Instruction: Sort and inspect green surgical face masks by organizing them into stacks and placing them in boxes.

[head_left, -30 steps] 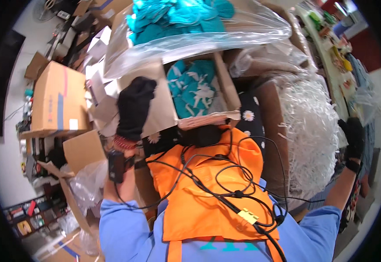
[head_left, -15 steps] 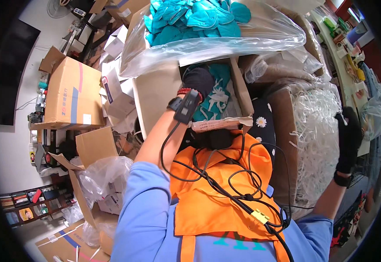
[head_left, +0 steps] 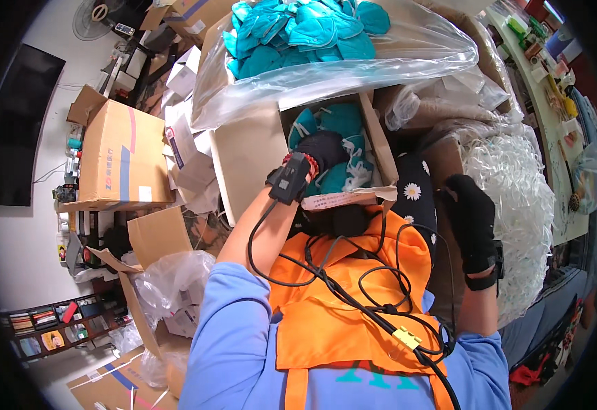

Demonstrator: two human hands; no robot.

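Note:
My left hand [head_left: 320,152], in a black glove, reaches into a small open carton [head_left: 382,140] and lies over teal cup-shaped masks [head_left: 341,119] with white straps. Its fingertips are hard to make out against the masks, so I cannot tell what it grips. My right hand [head_left: 470,215], also gloved in black, is raised beside a tall carton heaped with thin white strips [head_left: 507,171]. Its fingers are curled together; anything between them is too small or dark to see.
Beyond the small carton, a plastic-lined box holds a heap of teal masks [head_left: 312,34]. Clear plastic bags [head_left: 442,102] lie at the far right. Brown cartons [head_left: 126,160] and white boxes stand on the left. A black cable [head_left: 360,304] runs across my orange apron.
My right hand has come left and inward from the far side of the white strips. My left hand has moved nearer and slightly right within the carton, uncovering masks behind it.

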